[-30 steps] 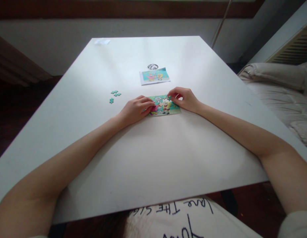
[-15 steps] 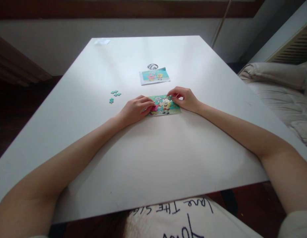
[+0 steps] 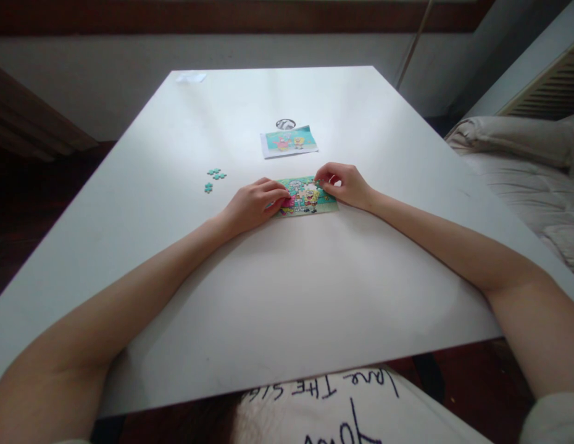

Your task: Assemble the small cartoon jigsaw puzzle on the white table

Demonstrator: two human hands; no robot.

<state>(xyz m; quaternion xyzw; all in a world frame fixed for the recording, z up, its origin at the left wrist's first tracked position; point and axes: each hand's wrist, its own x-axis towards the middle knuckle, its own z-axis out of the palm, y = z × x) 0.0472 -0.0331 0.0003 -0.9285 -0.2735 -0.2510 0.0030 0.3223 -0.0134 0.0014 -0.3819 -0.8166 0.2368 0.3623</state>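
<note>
A small cartoon jigsaw puzzle (image 3: 308, 197) lies flat on the white table (image 3: 287, 296). My left hand (image 3: 252, 203) rests on the puzzle's left edge with its fingers curled down onto the pieces. My right hand (image 3: 345, 184) is at the puzzle's upper right corner. Its thumb and forefinger pinch a small green puzzle piece (image 3: 317, 182) against the puzzle. Three loose green pieces (image 3: 213, 177) lie on the table to the left of my left hand.
A reference picture card (image 3: 289, 141) lies beyond the puzzle, with a small round dark object (image 3: 286, 124) behind it. A white scrap (image 3: 191, 78) sits at the far left corner. A bed with a beige quilt (image 3: 532, 166) stands right of the table.
My right hand's fingers have shifted slightly at the puzzle's upper right corner, pressing the green piece lower. My left hand has stayed put.
</note>
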